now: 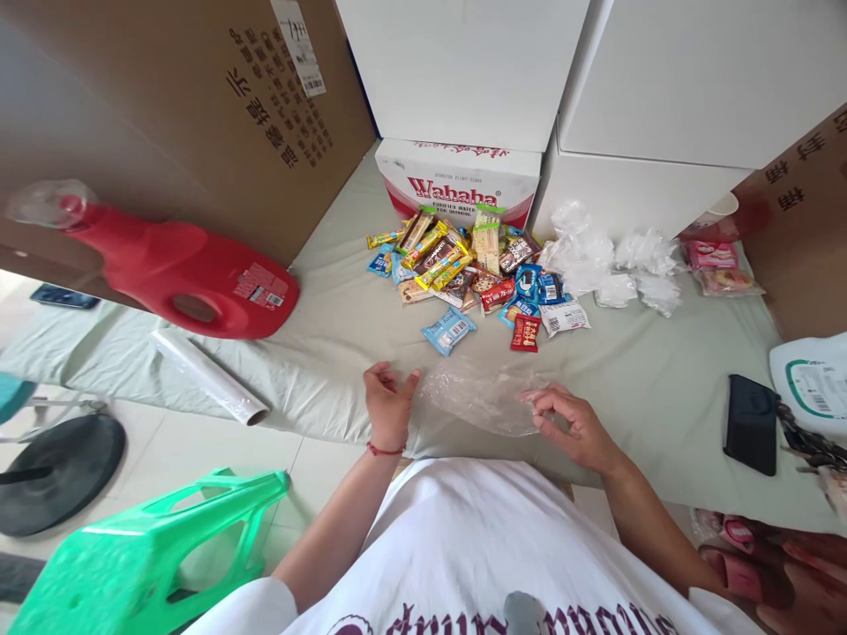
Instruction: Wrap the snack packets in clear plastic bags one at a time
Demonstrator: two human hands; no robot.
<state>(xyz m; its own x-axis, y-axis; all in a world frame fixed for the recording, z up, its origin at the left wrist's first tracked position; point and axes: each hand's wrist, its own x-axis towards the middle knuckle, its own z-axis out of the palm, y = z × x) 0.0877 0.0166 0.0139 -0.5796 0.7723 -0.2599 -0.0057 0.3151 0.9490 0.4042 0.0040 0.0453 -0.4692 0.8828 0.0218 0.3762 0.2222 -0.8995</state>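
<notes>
Head cam's up on my end. Grip status?

R hand (573,425) has its fingertips at the right edge of a see-through bag (477,399); can't tell if the film's pinched. L hand (387,407) is curled, thumb tip right by the bag's left edge; contact unclear, so can't tell there either. Bag's spread on the cloth (665,397) between the two.

What's around the grip?

Light-blue packet (449,332) just beyond the bag, nearer L hand's side; red packet (525,333) likewise on R hand's side. Snack pile (456,265) behind both. Crumpled bags (575,256) well past R hand, black phone (751,425) off to its right. White roll (210,375) well left of L hand.

Risks?

Film looks thin, I'd say: uneven pull from R hand could tear it, esp. if nails dig in. If L thumb's barely on, that edge might slip & fold over. Bag's also near the cloth's wearer-side edge, so a hard tug could drag it off. Careless reach past either hand might scatter packets.
</notes>
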